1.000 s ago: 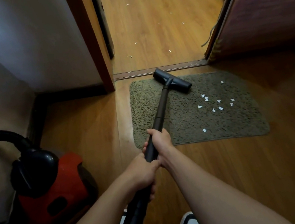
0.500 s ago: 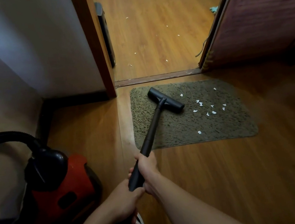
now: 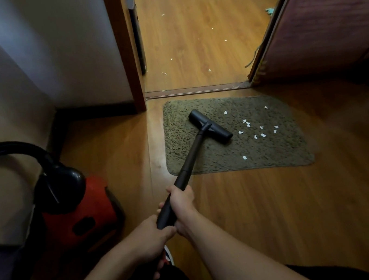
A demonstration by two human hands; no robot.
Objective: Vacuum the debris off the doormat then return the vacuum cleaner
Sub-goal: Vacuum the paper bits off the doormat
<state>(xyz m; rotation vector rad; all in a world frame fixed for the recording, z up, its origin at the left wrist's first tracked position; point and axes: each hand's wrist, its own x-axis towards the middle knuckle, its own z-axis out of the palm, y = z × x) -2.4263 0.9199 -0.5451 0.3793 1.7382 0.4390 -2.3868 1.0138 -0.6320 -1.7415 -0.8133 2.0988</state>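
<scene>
Now, both hands are on the wand [image 3: 190, 158]. The right hand [image 3: 181, 197] is wrapped around the black tube higher up, nearer the mat. The left hand [image 3: 150, 239] is clenched around it just behind, closer to the body, and the two are almost touching.

From that grip the wand runs up and to the right to the floor head [image 3: 210, 126]. That head sits flat on the left half of the doormat [image 3: 269, 155], set at a slant. So the mat lies ahead of the hands and a little to their right, its near edge just beyond the right hand.

White paper scraps [image 3: 248, 124] are scattered over the mat's right half, the nearest just beside the right end of the head. A lone scrap [image 3: 244, 157] lies apart, closer to the near edge.

Over on the left, the red vacuum cleaner [image 3: 81, 213] stands on the wooden floor [image 3: 289, 215] by the wall, well left of the hands. Its black hose [image 3: 6, 148] arches up from the top. Past the threshold, small pale flecks [image 3: 212, 28] dot the far room's floor, near the open door [image 3: 332, 7].
</scene>
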